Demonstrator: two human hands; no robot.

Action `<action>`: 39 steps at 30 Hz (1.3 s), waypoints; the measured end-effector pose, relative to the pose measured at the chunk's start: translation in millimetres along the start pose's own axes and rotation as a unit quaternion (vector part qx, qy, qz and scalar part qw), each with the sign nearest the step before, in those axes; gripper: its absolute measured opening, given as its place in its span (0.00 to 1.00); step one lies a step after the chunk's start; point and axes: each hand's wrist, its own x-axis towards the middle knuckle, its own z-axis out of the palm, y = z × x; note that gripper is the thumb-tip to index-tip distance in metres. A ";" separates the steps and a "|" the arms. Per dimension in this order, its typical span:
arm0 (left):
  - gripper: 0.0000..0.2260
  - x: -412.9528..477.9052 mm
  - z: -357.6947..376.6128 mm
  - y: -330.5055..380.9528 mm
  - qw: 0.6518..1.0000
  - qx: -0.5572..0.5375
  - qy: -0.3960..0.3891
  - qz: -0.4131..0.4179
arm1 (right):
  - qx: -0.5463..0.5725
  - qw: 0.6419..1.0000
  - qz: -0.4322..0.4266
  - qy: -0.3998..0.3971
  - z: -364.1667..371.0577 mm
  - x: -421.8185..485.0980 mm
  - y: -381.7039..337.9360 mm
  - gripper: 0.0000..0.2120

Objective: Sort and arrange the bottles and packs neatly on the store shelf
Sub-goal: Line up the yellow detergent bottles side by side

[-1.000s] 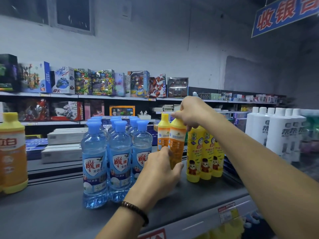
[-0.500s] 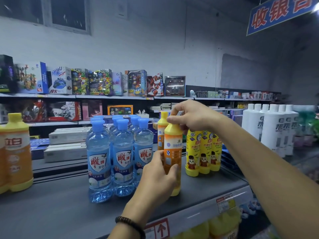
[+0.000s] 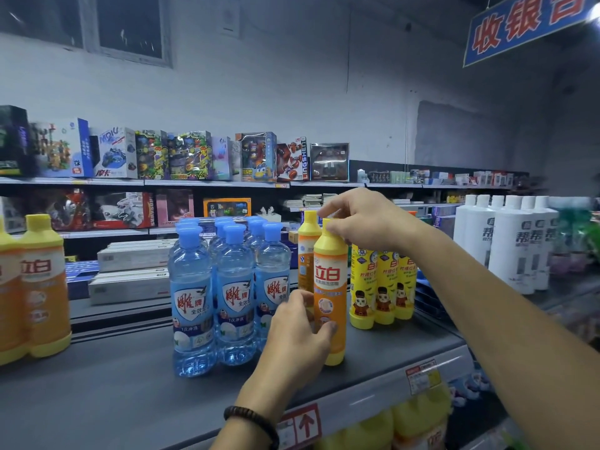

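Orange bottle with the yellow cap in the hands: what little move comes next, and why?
Probably let go. The orange plastic bottle with the yellow cap stands upright on the grey shelf, label forward, before its matching orange bottle. The left hand grips its body; the right hand holds its cap.

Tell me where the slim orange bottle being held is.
Centre of the head view: the slim orange bottle stands on the shelf, between blue-capped clear bottles to its left and yellow bottles to its right.
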 end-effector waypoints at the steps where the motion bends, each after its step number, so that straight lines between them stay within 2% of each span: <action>1: 0.17 0.3 0.5 0.8 1.000 -0.007 -0.007 -0.004 | -0.007 1.000 -0.005 0.010 0.0 -2.1 -0.2 0.17; 7: 0.17 2.3 4.1 6.9 0.997 -0.053 -0.053 -0.022 | 0.003 0.998 0.004 0.059 8.8 -10.1 9.1 0.18; 10: 0.17 3.2 4.9 6.5 0.998 -0.051 -0.045 -0.018 | 0.017 0.996 -0.003 0.090 14.2 -11.6 12.0 0.16; 19: 0.14 -21.6 -23.4 17.0 0.995 -0.100 -0.007 0.016 | 0.101 0.986 -0.065 0.112 4.3 -21.5 -8.6 0.12; 24: 0.15 -46.2 -69.7 19.5 0.995 -0.092 0.020 0.026 | 0.132 0.976 -0.131 0.113 7.8 -23.7 -49.2 0.12; 28: 0.14 -66.6 -111.8 7.0 0.994 -0.087 0.067 0.014 | 0.155 0.967 -0.178 0.093 30.9 -19.7 -95.4 0.16; 30: 0.15 -76.5 -139.7 -4.4 0.992 -0.077 0.097 0.003 | 0.181 0.960 -0.197 0.086 48.0 -11.9 -122.5 0.15; 34: 0.16 -93.1 -191.8 -25.2 0.989 -0.036 0.142 -0.005 | 0.214 0.949 -0.213 0.094 85.9 7.5 -174.8 0.11; 39: 0.18 -110.9 -264.4 -57.5 0.984 0.032 0.167 -0.052 | 0.253 0.942 -0.204 0.087 143.5 26.2 -240.4 0.10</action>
